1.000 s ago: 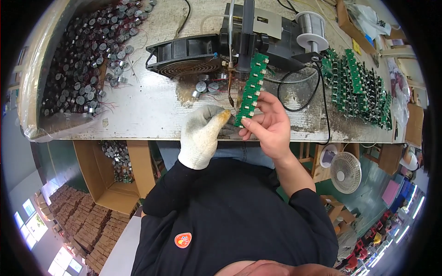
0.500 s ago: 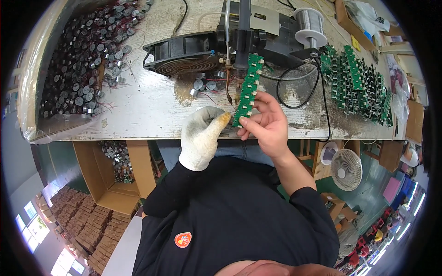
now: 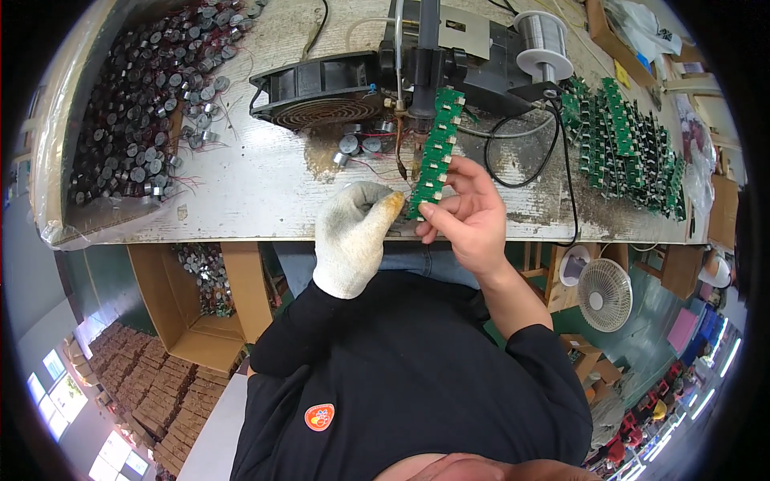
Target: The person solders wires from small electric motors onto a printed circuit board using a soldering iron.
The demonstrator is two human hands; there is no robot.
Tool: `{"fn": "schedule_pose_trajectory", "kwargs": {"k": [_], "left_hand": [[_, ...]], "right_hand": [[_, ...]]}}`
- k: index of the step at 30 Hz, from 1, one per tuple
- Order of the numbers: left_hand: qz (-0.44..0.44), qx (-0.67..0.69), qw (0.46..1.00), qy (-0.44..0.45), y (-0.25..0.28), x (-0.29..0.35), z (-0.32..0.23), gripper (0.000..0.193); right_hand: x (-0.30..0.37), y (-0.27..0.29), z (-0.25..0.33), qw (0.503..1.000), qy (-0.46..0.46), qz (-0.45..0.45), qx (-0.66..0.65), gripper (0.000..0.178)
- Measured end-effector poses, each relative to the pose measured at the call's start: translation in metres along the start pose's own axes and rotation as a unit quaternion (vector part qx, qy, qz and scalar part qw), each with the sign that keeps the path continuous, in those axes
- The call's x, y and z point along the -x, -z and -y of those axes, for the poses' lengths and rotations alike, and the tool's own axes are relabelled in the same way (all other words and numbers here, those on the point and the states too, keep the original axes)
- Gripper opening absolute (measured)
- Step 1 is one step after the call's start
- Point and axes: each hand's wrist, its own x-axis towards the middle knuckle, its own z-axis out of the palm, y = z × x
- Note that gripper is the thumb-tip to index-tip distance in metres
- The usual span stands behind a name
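A long green strip of circuit boards (image 3: 438,148), with small pale connectors along one edge, is held upright and slightly tilted in my bare right hand (image 3: 472,216). My thumb and fingers pinch its lower part. Beside that lower end is my left hand (image 3: 353,232) in a white glove with a stained thumb tip. Its thumb and fingers are pressed together; what they hold, if anything, is too small to make out. Just beyond stands the soldering machine (image 3: 425,64), its thin tip (image 3: 403,168) close to the strip's left edge. A few small round motors (image 3: 349,145) lie by it.
A black fan (image 3: 317,96) stands behind my left hand. Many small motors with wires fill a plastic-lined box (image 3: 56,184) at left. A solder wire spool (image 3: 541,48) stands back right, and stacked green board strips (image 3: 618,144) lie right. A cable (image 3: 571,184) crosses the table edge.
My right hand and the board strip have shifted very slightly. My left hand stays pinched beside the strip's lower end.
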Motion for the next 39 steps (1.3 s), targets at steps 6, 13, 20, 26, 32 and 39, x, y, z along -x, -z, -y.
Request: {"fn": "schedule_pose_trajectory", "kwargs": {"k": [6,13,20,26,32,39], "left_hand": [[-0.009,-0.012,1.000,-0.016,-0.001,0.000,0.005,0.020],[0.006,-0.032,0.999,-0.042,0.003,0.000,0.002,0.017],[-0.001,-0.287,0.898,-0.333,0.038,-0.011,0.010,0.049],[-0.187,-0.247,0.894,-0.324,0.088,-0.042,0.002,0.027],[-0.373,-0.438,0.780,-0.247,0.160,-0.064,-0.037,0.031],[-0.381,-0.542,0.714,-0.227,0.190,-0.084,-0.040,0.034]], "right_hand": [[0.000,0.002,-0.005,1.000,0.004,-0.002,0.006,0.053],[-0.001,0.000,-0.008,1.000,-0.008,-0.006,0.000,0.052],[-0.007,0.005,-0.010,0.999,0.007,-0.029,0.018,0.054],[-0.003,0.006,-0.016,0.997,0.038,-0.051,0.050,0.051],[-0.006,0.004,-0.017,0.998,0.043,-0.030,0.045,0.052],[-0.009,0.002,-0.017,0.997,0.042,-0.026,0.051,0.053]]}}
